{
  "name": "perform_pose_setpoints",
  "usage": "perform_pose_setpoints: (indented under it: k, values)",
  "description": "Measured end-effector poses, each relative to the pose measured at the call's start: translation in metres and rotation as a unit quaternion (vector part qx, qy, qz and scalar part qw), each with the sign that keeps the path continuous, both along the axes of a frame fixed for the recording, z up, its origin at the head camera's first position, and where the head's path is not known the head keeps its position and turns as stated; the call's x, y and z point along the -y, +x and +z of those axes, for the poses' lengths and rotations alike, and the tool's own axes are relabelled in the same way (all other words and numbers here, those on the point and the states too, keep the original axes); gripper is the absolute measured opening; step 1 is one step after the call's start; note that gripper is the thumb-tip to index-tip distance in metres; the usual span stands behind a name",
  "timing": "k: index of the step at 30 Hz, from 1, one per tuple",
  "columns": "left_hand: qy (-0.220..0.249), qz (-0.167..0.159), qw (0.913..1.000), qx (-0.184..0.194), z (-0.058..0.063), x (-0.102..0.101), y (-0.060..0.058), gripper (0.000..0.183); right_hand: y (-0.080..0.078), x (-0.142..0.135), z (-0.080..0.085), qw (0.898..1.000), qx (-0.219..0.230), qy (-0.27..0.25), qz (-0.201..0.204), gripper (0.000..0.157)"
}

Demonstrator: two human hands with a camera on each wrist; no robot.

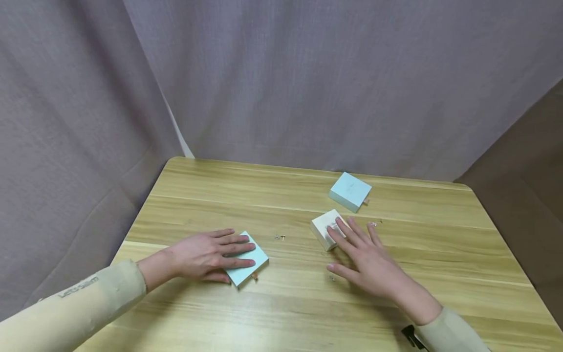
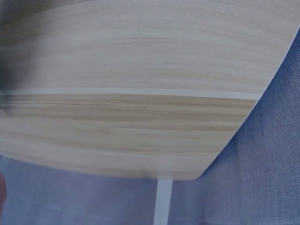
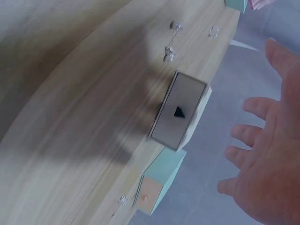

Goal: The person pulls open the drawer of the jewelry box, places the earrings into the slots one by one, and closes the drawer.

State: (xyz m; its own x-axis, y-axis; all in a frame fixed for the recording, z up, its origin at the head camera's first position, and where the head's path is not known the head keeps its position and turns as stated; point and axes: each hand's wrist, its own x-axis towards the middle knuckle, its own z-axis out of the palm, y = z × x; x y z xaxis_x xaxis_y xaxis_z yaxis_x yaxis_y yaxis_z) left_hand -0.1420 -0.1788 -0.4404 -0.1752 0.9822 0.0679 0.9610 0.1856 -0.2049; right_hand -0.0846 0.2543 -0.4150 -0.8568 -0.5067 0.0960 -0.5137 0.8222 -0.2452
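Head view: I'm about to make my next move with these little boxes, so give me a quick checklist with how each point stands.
1. Left hand lying on the left mint box: ok, fingers straight across its top.
2. Right hand touching the cream box: cannot tell; fingertips overlap it, but contact isn't clear.
3. Space beside the right hand free of loose bits: not ok, a small shiny piece lies near the thumb.
4. Small pieces between the two hands put away: not ok, they lie loose on the table.
5. Far pale-blue box free of both hands: ok.
6. Contents of the boxes: cannot tell.
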Motion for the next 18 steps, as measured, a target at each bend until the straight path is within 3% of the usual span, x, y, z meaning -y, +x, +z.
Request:
perform_pose_setpoints:
  k: [18]
  values:
    - [0.049, -0.033, 0.9981, 0.016, -0.014, 0.000, -0.006, 0.062, -0.005, 0.031, -0.006, 0.999, 0.017, -0.004, 0.048, 0.079]
